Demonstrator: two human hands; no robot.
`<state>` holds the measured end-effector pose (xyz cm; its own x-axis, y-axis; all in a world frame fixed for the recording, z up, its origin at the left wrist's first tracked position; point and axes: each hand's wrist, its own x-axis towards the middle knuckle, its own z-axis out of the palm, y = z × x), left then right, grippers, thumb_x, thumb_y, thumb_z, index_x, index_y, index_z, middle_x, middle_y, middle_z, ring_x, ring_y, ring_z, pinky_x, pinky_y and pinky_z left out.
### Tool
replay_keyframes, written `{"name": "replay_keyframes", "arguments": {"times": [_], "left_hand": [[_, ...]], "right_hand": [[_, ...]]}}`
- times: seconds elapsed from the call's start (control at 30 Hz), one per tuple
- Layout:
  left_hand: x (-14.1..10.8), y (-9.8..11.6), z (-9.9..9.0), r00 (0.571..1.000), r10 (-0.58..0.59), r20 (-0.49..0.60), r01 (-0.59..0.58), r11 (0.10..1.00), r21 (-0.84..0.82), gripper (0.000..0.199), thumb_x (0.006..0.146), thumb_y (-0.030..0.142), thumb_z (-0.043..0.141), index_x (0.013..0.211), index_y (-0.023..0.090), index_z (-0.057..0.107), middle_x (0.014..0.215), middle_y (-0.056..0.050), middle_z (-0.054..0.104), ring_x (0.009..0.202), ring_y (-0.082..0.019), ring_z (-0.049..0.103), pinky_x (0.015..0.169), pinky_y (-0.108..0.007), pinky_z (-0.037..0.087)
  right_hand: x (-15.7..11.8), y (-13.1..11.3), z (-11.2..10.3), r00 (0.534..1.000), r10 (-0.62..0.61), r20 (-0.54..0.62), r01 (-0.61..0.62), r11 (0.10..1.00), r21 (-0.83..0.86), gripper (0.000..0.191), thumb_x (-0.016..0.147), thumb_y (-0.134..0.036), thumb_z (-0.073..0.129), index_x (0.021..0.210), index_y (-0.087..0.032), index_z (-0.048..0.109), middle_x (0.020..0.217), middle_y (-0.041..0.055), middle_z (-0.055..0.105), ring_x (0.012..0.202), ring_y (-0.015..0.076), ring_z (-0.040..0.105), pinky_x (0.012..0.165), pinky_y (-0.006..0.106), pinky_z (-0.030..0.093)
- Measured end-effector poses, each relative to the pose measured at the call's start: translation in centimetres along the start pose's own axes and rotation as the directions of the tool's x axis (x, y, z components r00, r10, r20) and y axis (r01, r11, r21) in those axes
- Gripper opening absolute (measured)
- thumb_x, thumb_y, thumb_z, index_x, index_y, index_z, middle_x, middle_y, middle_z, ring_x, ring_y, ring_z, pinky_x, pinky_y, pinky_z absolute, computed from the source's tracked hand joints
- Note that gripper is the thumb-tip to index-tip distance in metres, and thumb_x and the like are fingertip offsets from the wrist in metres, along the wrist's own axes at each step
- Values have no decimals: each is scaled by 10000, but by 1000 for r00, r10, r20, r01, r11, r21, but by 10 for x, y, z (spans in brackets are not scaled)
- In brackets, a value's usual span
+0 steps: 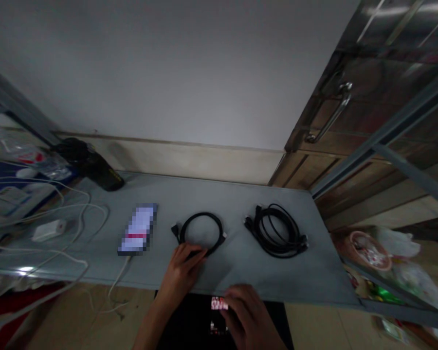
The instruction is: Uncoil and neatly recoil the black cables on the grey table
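My left hand [184,267] is closed on the near side of a looped black cable [204,214], thumb and fingers pinching it against the grey tabletop. The loop lies flat, one plug at its left and a lighter connector end at its right. My right hand [250,313] is below the table's front edge, fingers bent and the thumb a little apart. Its fingertips are beside a small lit screen [219,303] against a dark background; the screen's outline is hard to make out. To the right lies a thicker coil of black cable [277,231], which neither hand touches.
A phone [138,228] with its screen lit lies on the grey table [237,272], a white cable at its lower end. Farther left are a white adapter [49,230], tangled white cords and a black bottle [95,165]. Metal posts [383,131] flank the table; a pink basket [368,250] stands right.
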<state>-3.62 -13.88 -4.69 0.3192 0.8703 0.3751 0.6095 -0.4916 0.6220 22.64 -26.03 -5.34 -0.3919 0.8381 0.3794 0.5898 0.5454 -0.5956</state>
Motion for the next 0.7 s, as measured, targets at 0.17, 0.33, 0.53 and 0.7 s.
{"name": "replay_keyframes", "arguments": {"times": [0.17,0.33,0.53,0.7], "left_hand": [[-3,12,3,990,22,-142,-22,1000,0,376,1030,257,785,1386,377,800,1255,-74,799,1245,-310,701,1180,-537,504],[-5,38,5,972,-47,-229,24,995,-99,388,1042,224,760,1397,380,782,1267,-75,776,1238,-300,701,1114,-488,543],[-6,57,13,980,-109,-164,74,976,-206,303,1055,231,724,1313,358,820,1231,-89,792,1188,-304,721,1103,-497,551],[-9,62,19,988,-112,-105,85,970,-229,303,1069,237,699,1327,349,813,1271,-105,783,1223,-311,709,1093,-500,561]], "right_hand": [[-84,28,92,995,51,89,-35,984,-176,206,935,-263,748,1141,-274,745,1080,31,839,870,243,804,779,328,685],[-112,53,154,984,116,133,-76,958,-275,150,841,-142,697,867,-262,783,1052,23,881,730,250,822,658,315,660],[-107,52,177,977,149,155,-98,950,-296,311,836,-134,708,1069,-302,829,870,5,856,688,249,803,697,331,664],[-101,47,172,985,117,128,-80,961,-266,360,865,-213,705,1172,-352,834,820,14,830,683,266,781,787,416,690]]}}
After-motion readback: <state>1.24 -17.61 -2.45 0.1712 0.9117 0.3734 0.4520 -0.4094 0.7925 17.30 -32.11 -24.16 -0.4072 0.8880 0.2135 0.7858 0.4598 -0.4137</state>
